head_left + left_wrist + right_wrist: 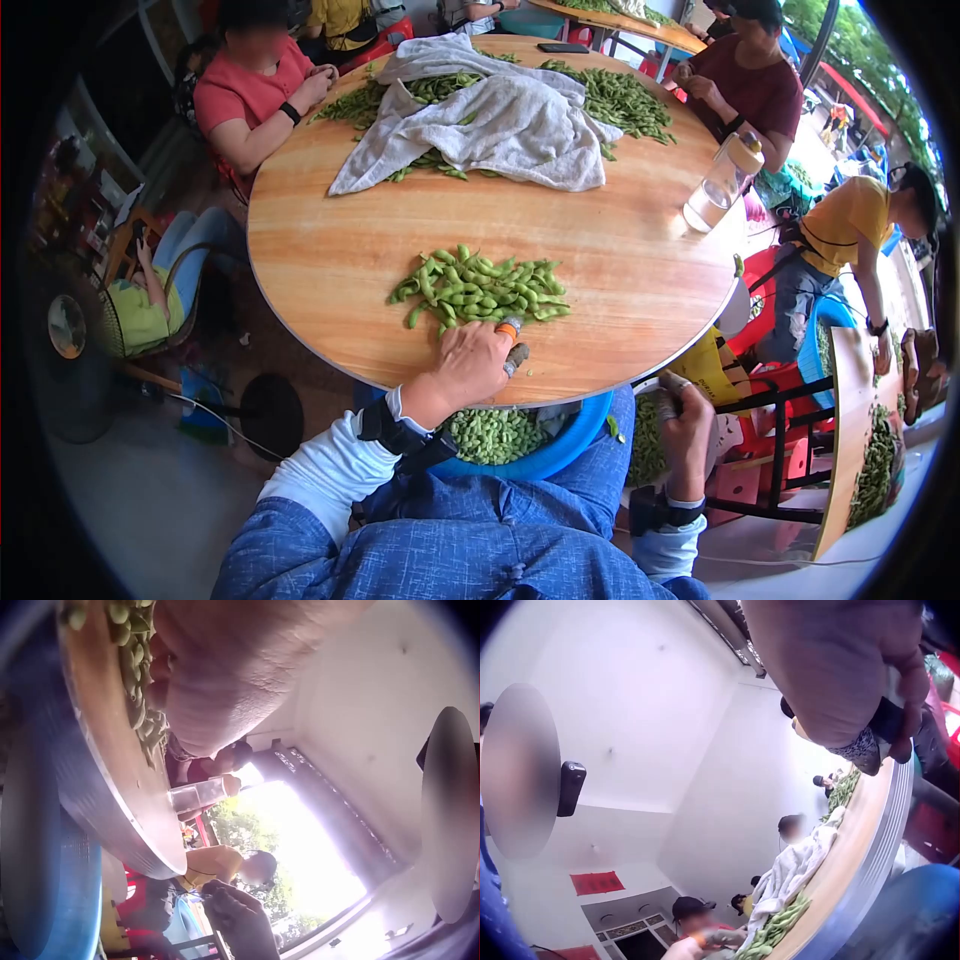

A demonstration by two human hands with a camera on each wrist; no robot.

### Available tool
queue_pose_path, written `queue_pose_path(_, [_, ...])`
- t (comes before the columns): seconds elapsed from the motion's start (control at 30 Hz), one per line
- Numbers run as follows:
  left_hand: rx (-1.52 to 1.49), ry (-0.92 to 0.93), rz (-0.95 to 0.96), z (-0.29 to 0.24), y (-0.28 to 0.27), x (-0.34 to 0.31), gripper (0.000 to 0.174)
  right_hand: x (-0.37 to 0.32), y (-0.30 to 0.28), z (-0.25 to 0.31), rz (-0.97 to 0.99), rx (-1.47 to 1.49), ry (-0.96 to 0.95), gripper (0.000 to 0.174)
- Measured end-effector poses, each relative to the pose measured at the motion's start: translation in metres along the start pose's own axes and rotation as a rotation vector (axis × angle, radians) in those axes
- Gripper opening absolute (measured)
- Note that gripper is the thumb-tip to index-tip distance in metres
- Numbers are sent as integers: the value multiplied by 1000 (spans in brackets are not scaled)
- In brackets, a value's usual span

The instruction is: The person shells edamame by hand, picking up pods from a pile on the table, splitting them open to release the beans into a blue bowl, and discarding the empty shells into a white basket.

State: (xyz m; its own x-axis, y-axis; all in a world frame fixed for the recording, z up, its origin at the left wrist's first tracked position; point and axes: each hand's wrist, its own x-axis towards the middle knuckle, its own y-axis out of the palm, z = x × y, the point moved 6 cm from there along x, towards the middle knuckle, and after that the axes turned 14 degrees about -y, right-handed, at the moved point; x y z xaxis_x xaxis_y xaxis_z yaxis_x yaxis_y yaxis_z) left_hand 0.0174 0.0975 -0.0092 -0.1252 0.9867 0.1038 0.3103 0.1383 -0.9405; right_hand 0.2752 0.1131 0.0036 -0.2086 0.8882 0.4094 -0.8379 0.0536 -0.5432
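Green soybean pods (480, 288) lie in a loose pile near the table's front edge. My left hand (460, 370) reaches over that edge, its wrapped fingertips at the pile's near side, a gap between thumb and index finger. An orange band circles one finger. Beyond the table's right front edge, my right hand (688, 435) is raised with curled, wrapped fingers; nothing shows in them. In the right wrist view its fingertips (900, 746) are bent close together. Below the table edge a blue tub (575, 435) holds shelled beans (495, 435).
White cloths (500, 130) partly cover a larger heap of pods (625, 100) at the back. A clear bottle (715, 190) stands at the table's right. People sit across the table, and a person in yellow (840, 225) bends at the right. A pod (614, 429) shows beside the tub.
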Motion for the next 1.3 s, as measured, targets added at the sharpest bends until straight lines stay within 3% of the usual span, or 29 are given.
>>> queue_pose_path(0.03, [7, 17, 10, 0, 3, 1, 26, 3, 8, 4, 70, 30, 48, 19])
queue_pose_path(0.1, [20, 49, 32, 1, 8, -2, 23, 6, 25, 17, 59, 59, -67, 20])
queue_pose_path(0.17, [-38, 57, 21, 6, 6, -8, 19, 9, 42, 28, 118, 175, -51, 20])
queue_pose_path(0.3, [-352, 5, -24, 21, -4, -21, 16, 0, 86, 26, 227, 627, 130, 23])
queue_pose_path(0.33, [-448, -103, 64, 26, -5, -23, 16, -2, 95, 30, 269, 729, 191, 28])
queue_pose_path(0.43, [-881, -124, 153, 25, -8, -32, 18, 0, 114, 47, 406, 940, 291, 31])
queue_pose_path(0.57, [-1030, -36, 311, 14, -2, -43, 28, -2, 132, 54, 532, 1160, 404, 23])
queue_pose_path(0.7, [-1417, -287, 640, 3, -3, -46, 16, -1, 130, 60, 450, 1132, 333, 16])
queue_pose_path(0.8, [-1355, -301, 579, 5, -2, -46, 9, 0, 125, 65, 438, 1038, 248, 16])
queue_pose_path(0.9, [-1216, -230, 534, 11, -2, -45, 10, -1, 122, 69, 457, 1087, 306, 17])
queue_pose_path(1.3, [-1133, -183, 636, 11, -3, -48, 10, -6, 123, 69, 517, 1064, 339, 18])
